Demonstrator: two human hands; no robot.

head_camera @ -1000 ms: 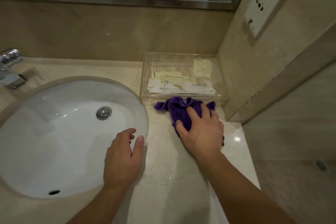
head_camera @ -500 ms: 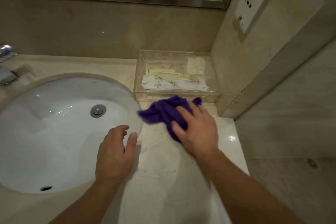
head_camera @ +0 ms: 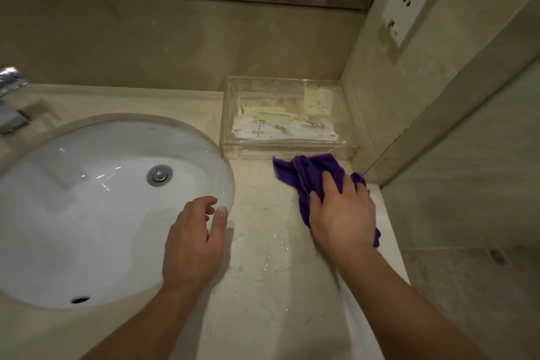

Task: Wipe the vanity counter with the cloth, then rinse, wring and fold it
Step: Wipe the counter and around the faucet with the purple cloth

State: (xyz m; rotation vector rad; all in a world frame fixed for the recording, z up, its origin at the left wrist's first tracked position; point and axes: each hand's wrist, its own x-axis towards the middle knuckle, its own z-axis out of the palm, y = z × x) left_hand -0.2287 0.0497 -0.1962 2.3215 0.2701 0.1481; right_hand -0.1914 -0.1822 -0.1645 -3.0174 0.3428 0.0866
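Now | marble counter (head_camera: 263,286) seemingly wet | right hand (head_camera: 343,215) presses cloth (head_camera: 306,169) beside tray (head_camera: 292,149)

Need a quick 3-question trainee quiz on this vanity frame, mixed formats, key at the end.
1. The cloth lies: A in the sink, B on the counter, C in the tray.
2. True or false: the left hand holds nothing.
3. Fill in: the ___ hand presses the cloth.

Key: 1 B. 2 true. 3 right: the right hand.
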